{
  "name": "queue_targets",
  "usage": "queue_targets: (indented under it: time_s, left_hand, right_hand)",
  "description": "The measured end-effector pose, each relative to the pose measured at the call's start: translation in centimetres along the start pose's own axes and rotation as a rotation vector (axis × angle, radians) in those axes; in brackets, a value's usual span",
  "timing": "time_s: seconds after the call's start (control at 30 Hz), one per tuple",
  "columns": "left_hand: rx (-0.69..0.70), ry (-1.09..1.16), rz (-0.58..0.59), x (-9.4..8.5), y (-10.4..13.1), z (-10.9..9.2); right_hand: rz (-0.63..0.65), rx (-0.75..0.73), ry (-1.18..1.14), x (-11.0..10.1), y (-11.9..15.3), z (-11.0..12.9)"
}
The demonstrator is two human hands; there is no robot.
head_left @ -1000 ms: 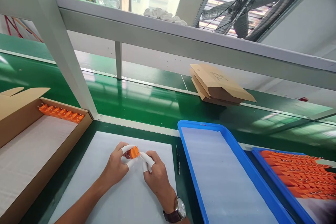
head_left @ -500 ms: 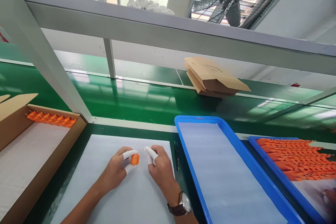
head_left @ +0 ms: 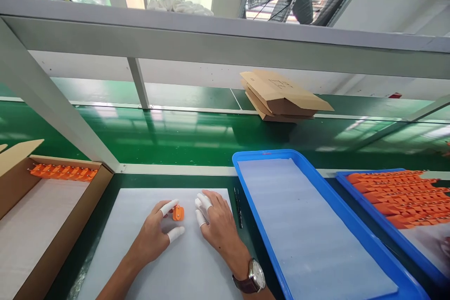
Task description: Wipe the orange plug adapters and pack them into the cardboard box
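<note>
My left hand [head_left: 153, 233], with white finger cots on index finger and thumb, is over the white sheet [head_left: 147, 286]. A small orange plastic part [head_left: 178, 213] is at its index fingertip, seemingly gripped between index and a finger partly hidden behind. The thumb stands off below the part. Just to the right is my right hand [head_left: 221, 225], also in white finger cots, with a watch [head_left: 256, 275] on the wrist. Its fingers are bent and slightly apart, pointing at the orange part without touching it. Nothing shows in them.
A cardboard box [head_left: 82, 206] with a row of orange parts [head_left: 65, 172] stands left. Right of the sheet lie a dark pen-like tool [head_left: 238, 207] and a blue tray [head_left: 316, 187] lined with white. Farther right, another blue tray [head_left: 386, 234] holds many orange parts [head_left: 401, 197]. Folded cardboard [head_left: 281, 96] lies behind.
My left thumb has moved down away from the orange part, which has turned slightly. My right fingers have spread a little and the hand has shifted right. The camera view has tilted.
</note>
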State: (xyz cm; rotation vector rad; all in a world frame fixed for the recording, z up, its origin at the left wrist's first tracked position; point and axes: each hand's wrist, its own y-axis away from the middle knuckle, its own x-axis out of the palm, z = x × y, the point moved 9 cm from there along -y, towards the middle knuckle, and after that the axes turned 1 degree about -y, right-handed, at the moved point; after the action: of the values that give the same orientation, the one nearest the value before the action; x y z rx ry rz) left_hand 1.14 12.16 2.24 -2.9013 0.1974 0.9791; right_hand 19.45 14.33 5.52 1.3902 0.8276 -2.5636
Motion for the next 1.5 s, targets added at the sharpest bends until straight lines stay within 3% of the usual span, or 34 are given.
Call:
queue_targets:
  time_s: [0.1,0.27,0.37,0.5,0.6,0.7,0.9,1.07,1.2,1.33,1.5]
  left_hand:
    - [0.018,-0.011,-0.046,-0.2,-0.2,-0.5]
    - [0.128,0.022,-0.009,0.6,-0.3,-1.5]
    - [-0.033,0.193,-0.008,0.8,-0.3,0.1]
    - [-0.321,0.686,-0.039,1.0,0.0,2.4]
    - [-0.358,0.984,-0.024,0.9,-0.2,2.1]
    - [-0.356,1.087,0.008,0.8,-0.4,1.5]
    - [-0.276,0.991,0.029,1.3,0.0,0.7]
    - [-0.063,0.564,-0.051,1.3,0.2,0.0]
    - [-0.020,0.311,-0.072,1.3,0.3,0.4]
    - [-0.033,0.248,-0.047,1.4,0.4,0.9]
    - [-0.006,0.278,0.008,2.0,0.6,0.3]
  right_hand:
    - [0.005,-0.043,-0.008,0.5,0.1,0.0]
    - [0.020,-0.107,-0.037,1.7,0.5,0.7]
    - [0.008,-0.127,-0.126,1.5,0.6,1.5]
    - [-0.080,-0.137,-0.282,0.0,0.6,2.3]
    - [-0.153,-0.158,-0.357,-1.0,0.6,2.9]
    - [-0.183,-0.184,-0.416,-1.6,0.7,3.5]
    - [-0.198,-0.195,-0.407,-2.0,0.7,3.5]
    - [-0.249,-0.131,-0.424,-2.5,0.6,2.1]
    - [-0.225,-0.222,-0.412,-2.3,0.8,3.6]
    - [-0.180,-0.291,-0.402,-1.5,1.0,4.9]
    - [-0.171,-0.266,-0.351,-0.9,0.8,4.0]
